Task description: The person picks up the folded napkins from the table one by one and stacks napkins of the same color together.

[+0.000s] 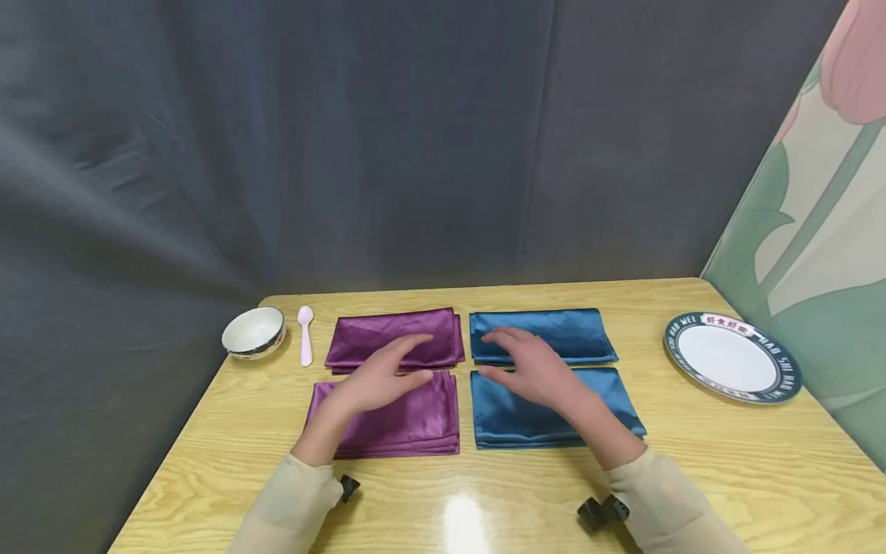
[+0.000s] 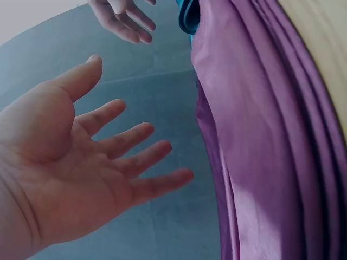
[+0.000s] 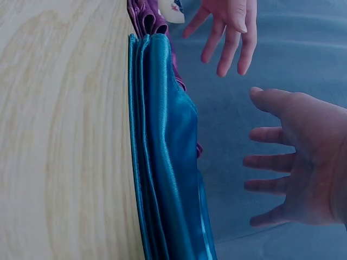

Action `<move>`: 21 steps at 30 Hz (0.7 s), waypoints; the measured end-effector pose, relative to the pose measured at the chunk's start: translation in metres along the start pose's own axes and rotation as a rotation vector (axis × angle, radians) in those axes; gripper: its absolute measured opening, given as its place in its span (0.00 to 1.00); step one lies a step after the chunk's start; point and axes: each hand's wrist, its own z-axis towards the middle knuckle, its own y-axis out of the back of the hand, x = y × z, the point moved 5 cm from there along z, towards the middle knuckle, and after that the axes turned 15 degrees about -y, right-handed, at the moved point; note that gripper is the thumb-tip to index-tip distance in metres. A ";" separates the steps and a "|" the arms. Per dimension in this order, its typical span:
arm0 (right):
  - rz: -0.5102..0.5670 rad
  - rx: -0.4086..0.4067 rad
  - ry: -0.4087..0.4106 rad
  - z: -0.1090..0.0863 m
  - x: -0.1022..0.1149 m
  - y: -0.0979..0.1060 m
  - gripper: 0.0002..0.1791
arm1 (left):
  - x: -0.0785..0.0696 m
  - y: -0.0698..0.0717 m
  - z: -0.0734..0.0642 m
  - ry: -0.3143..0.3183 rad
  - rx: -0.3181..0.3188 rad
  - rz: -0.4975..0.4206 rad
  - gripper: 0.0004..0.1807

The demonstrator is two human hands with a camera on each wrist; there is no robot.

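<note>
Two folded purple satin cloths lie on the left, the far one behind the near one. To their right are two folded blue satin cloths, again a far one and a near one. Over the purple pair hovers my left hand, fingers spread and holding nothing. My right hand is held over the blue pair in the same way, its palm turned inward. In the left wrist view the purple cloth's stacked layers show beside the hand; the right wrist view shows the blue layers.
A white bowl with a patterned outside stands at the table's far left, with a pink spoon beside it. On the right lies a plate with a dark green lettered rim. Dark curtain hangs behind the wooden table.
</note>
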 end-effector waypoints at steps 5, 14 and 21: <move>0.042 0.021 0.003 0.001 0.002 -0.004 0.29 | 0.006 0.004 -0.011 0.004 -0.025 0.008 0.33; 0.099 0.086 -0.023 0.006 0.008 -0.016 0.28 | 0.019 0.014 -0.034 0.067 -0.103 -0.034 0.31; 0.199 0.141 -0.016 0.009 0.016 -0.026 0.25 | 0.028 0.026 -0.052 0.082 -0.137 -0.029 0.30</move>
